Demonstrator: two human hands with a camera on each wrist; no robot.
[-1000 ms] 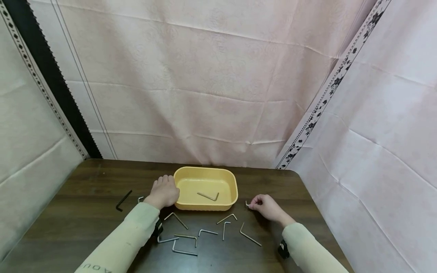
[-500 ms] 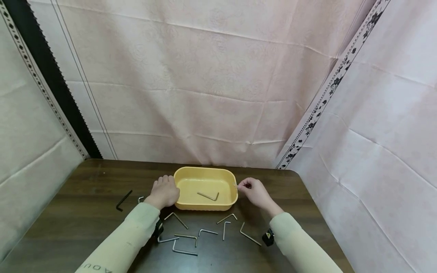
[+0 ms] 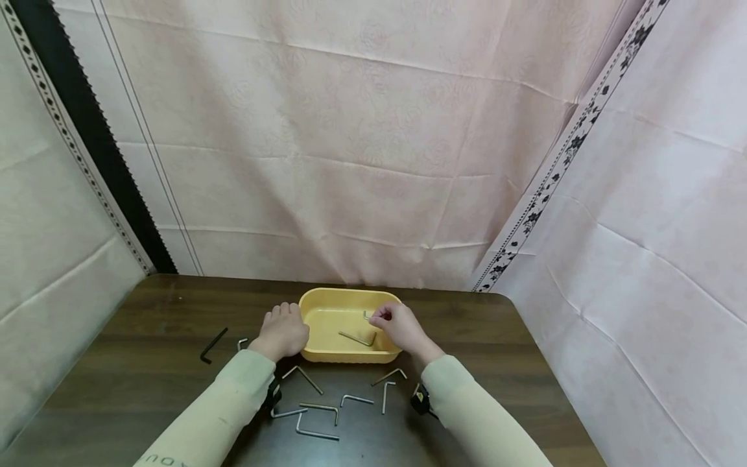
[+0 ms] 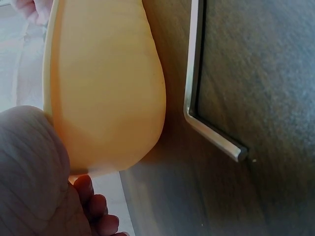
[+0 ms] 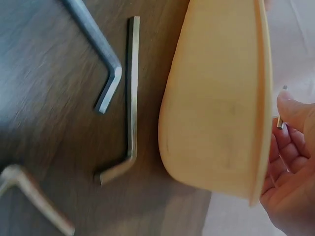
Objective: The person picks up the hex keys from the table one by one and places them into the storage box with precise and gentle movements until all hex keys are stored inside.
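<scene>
A yellow plastic tray (image 3: pixel 327 314) stands at the back of the table. At its left end my left hand (image 3: pixel 283 329) holds the rim, with the thumb (image 4: pixel 30 142) over the edge and the curled fingers outside. Over the tray's right half, my right hand (image 3: pixel 399 326) pinches a small hex key (image 5: pixel 280 123) between thumb and fingers; most of that key is hidden by the hand. Inside the tray lies a brass-coloured hex key (image 3: pixel 353 338). Several more hex keys lie before the tray, among them a silver one (image 3: pixel 317 434) and a brass-toned one (image 3: pixel 320 407).
A black hex key (image 3: pixel 214 345) lies far left on the dark wooden table (image 3: pixel 146 363). Beside my left wrist is a partly hidden silver key (image 3: pixel 242 343). Pale cloth (image 3: pixel 350 162) hangs behind the table and along both sides.
My right hand has picked the small hex key up from the table right of the tray and carried it left, over the rim, above the inside. My left hand stays on the tray.
</scene>
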